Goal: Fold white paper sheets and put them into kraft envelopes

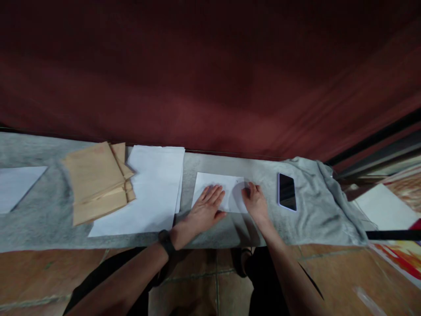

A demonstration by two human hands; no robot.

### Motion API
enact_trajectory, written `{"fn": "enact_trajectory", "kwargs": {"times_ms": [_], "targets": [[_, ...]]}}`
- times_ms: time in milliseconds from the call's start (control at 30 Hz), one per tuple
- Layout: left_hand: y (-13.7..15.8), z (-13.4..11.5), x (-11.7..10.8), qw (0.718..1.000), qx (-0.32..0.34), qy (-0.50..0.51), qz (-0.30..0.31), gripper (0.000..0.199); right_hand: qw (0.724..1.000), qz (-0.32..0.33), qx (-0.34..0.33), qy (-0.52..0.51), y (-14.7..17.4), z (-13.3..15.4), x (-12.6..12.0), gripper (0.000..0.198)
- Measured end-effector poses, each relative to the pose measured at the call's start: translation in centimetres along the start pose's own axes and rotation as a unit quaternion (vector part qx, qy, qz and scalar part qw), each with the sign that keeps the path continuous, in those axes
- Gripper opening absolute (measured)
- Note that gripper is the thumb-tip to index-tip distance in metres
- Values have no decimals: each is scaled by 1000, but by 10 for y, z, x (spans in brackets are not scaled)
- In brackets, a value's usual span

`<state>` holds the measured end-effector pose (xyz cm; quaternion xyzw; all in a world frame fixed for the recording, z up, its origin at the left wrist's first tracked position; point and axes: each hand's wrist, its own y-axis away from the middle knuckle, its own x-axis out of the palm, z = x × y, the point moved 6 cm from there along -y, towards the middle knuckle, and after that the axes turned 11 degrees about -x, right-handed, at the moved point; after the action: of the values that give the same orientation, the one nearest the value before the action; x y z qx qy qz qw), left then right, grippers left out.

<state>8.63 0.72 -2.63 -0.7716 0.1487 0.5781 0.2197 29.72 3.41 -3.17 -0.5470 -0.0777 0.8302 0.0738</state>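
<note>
White sheet (234,194): lies flat on the grey cloth (263,175), in front of the person, partly covered by the hands. A faint line runs across it near the middle, perhaps a fold; not certain.

Left hand (208,207): palm down, fingers extended and slightly apart, pressed on the left half of the sheet; nothing enclosed in it. Right hand (255,201): fingers curled in at the sheet's right edge; cannot tell whether the edge is pinched or only touched.

Progress (judgement): one sheet is being worked; it lies flat, but its handling looks unfinished, as both hands are on it. The paper to the left is out of both hands. No piece can be confirmed as finished; the amount left cannot be fixed from this view.

Counts, going outward:
- Sheet under the hands: 1, if it is a single piece; layers cannot be told.
- Phone (287,192): 1, to the right of the right hand, apart from it, screen dark.
- Large white sheets (154,188): at least 2, edges offset, left of the left hand.
- Brown paper pieces (95,175): at least 3, overlapping one another and partly covering the large white sheets; exact number hidden.
- White paper (19,186) at far left: 1 visible, cut off by the frame.
- Dark wristband (166,242): 1, on the left wrist.
- Grey cloth: 1, rumpled toward its right end.
</note>
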Motion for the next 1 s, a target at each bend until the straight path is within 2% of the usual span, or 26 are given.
{"fn": "enact_trajectory", "kwargs": {"times_ms": [133,300,433,533,600,667,700,733,767,833,900,967,1000], "targets": [[3,-17,13,1000,-21,-12,0,72,988,34,99,-113,-1,-8,0,39],[-2,-22,19,999,-36,-18,-11,74,967,46,113,-222,-9,-10,2,17],[-6,-27,12,997,-68,-10,-31,74,936,53,97,-333,-16,3,-1,36],[-13,-28,-6,993,-105,7,-56,61,900,31,94,-425,-18,18,-11,45],[-20,-25,-22,989,-118,52,-69,49,854,14,86,-512,-19,29,-19,46],[-26,-16,-40,973,-148,149,-96,39,812,18,77,-578,-20,37,-22,50],[-28,-8,-48,952,-177,220,-115,35,801,21,82,-593,-20,39,-21,51],[-29,1,-54,921,-213,300,-132,33,796,21,95,-598,-19,39,-19,51],[-28,10,-57,877,-256,379,-147,35,794,18,115,-596,-18,37,-15,48],[-25,23,-56,766,-326,528,-168,38,792,21,157,-589,-13,35,-5,43],[-21,27,-49,650,-356,648,-176,35,770,53,172,-612,-8,40,8,43],[-19,24,-40,561,-357,728,-166,38,740,92,161,-647,-5,49,18,45],[-18,22,-35,530,-359,753,-154,42,734,98,156,-654,-4,51,22,44]]}}
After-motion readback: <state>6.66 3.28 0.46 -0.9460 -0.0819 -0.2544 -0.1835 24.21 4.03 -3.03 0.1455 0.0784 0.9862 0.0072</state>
